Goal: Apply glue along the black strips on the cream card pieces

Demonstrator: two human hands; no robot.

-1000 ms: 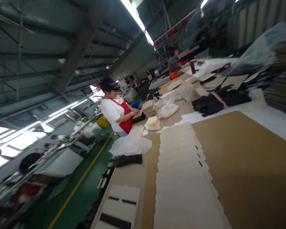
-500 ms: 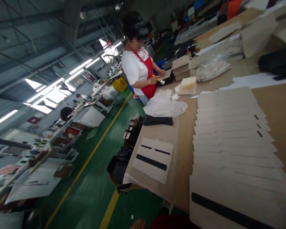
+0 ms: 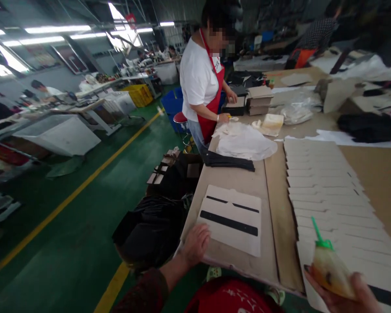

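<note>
Now then, the right hand [image 3: 347,293] had its fingers clamped on a green-nozzled squeeze bottle [image 3: 329,274], tip up, likely against drips. The left hand [image 3: 195,245], fingers apart, braced on the desk [image 3: 282,226].

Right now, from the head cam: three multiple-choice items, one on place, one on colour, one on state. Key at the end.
1. Where is the left hand?
A. Beside the cream panel with black strips
B. On the yellow crate
C. On the red stool

2. What colour is the nozzle of the squeeze bottle?
A. Red
B. Blue
C. Green

3. What state is the squeeze bottle in?
A. Standing on the table
B. Held up in the right hand
C. Lying on the floor

1: A, the hand lies at the near edge of the beige tabletop, next to the panel.
2: C, the narrow tip above the bottle is plainly green.
3: B, the fingers wrap the bottle, clear of the table.
</note>
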